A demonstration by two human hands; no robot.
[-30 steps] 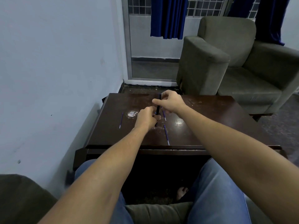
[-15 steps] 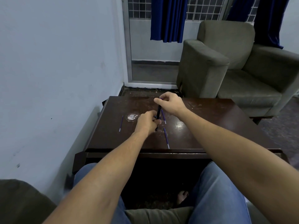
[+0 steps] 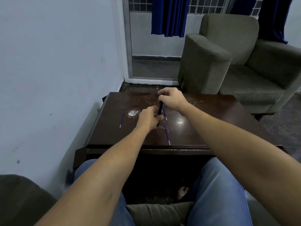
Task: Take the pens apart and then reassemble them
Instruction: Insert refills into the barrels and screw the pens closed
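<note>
Dark wood tabletop [image 3: 211,126] with pen parts, seen from the person's head. A black pen [image 3: 160,107] is held nearly upright just above the middle of the tabletop, tilted a little toward one o'clock.

The left hand [image 3: 148,119] has its fingers curled round the lower end. The right hand [image 3: 172,98] pinches the upper end between thumb and bent fingertips. Neither hand is free, and the joint between the two halves is hidden by the fingers.

Three thin blue refills lie loose on the tabletop:
- The left refill [image 3: 121,119] is at nine o'clock from the hands, well apart from them and just beside a white smear [image 3: 133,113].
- The far refill [image 3: 164,113] is just behind the pen.
- The near refill [image 3: 167,134] is at six o'clock, reaching toward the near edge.

A grey armchair [image 3: 244,62] stands at two o'clock beyond the tabletop.

With the refills out, the step in hand appears to be working the barrel at its joint. Whether it is being opened or closed cannot be told.

To do this step well:
- Let the left hand act as the fixed clamp and let the right hand alone turn.
- Keep both halves on one axis so the thread neither binds nor crosses.
- Work low over the tabletop, so a spring or tip that drops is caught.
- Keep the wrists off the far and near refills, which would roll easily.
</note>
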